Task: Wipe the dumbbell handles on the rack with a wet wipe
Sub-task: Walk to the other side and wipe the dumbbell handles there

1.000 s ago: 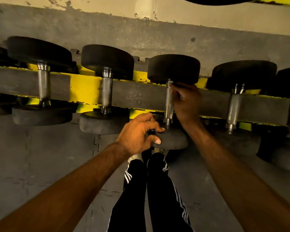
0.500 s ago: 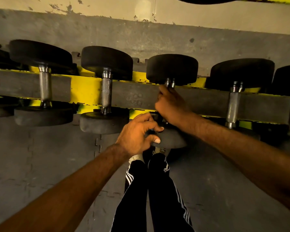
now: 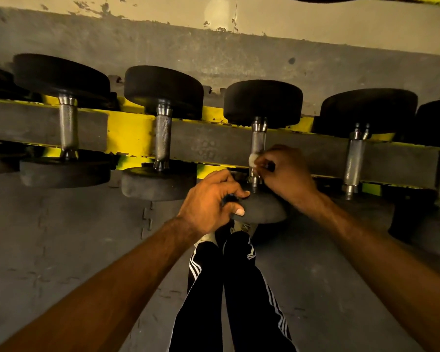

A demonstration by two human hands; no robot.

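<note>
Your right hand [image 3: 285,171], pinching the wet wipe [image 3: 252,158], is lower on the handle [image 3: 258,141] now, left hand [image 3: 208,199] gripping the head [image 3: 264,209] beneath

The dumbbell heads [image 3: 263,102] are matt black, their handles [image 3: 163,138] silver with a fine cross-hatched knurl. The rack [image 3: 127,133] is bright yellow with grey panels. The wet wipe [image 3: 252,160] is white. The trousers [image 3: 239,301] are black with three white side stripes

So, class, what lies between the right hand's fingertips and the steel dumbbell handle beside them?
A small white wad of wet wipe, pinched by the right hand against the handle. The head view shows it.
</note>
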